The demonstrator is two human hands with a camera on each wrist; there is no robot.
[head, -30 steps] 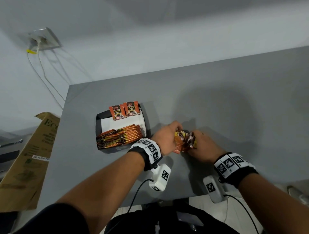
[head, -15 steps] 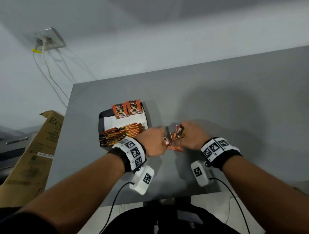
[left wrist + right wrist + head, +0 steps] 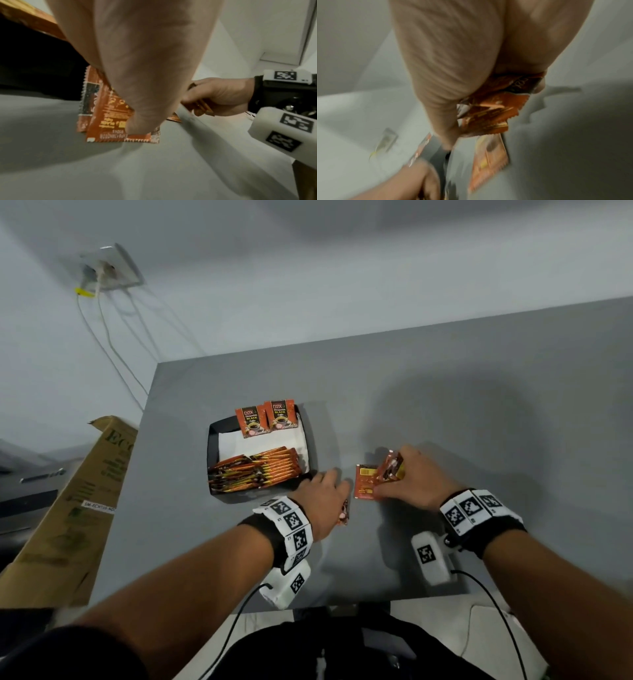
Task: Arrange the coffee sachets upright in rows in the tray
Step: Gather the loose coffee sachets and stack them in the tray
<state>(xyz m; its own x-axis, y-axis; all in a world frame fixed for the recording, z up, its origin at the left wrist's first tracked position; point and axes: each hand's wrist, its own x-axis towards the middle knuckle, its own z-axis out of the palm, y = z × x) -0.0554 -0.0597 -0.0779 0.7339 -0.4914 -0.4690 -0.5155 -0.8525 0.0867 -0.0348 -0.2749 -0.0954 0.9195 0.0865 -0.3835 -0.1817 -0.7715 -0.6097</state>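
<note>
Several coffee sachets point(image 3: 390, 470) are bunched in the curled fingers of the right hand point(image 3: 412, 479), tilted up off the grey tabletop point(image 3: 479, 412). Another sachet point(image 3: 365, 482) lies flat just beside it, back side up. Left hand point(image 3: 323, 498) grips a few sachets point(image 3: 109, 115) on edge near the black tray point(image 3: 214, 440), where one row stands upright; two at the far wall read "D2X BLACK" (smaller print illegible).
</note>
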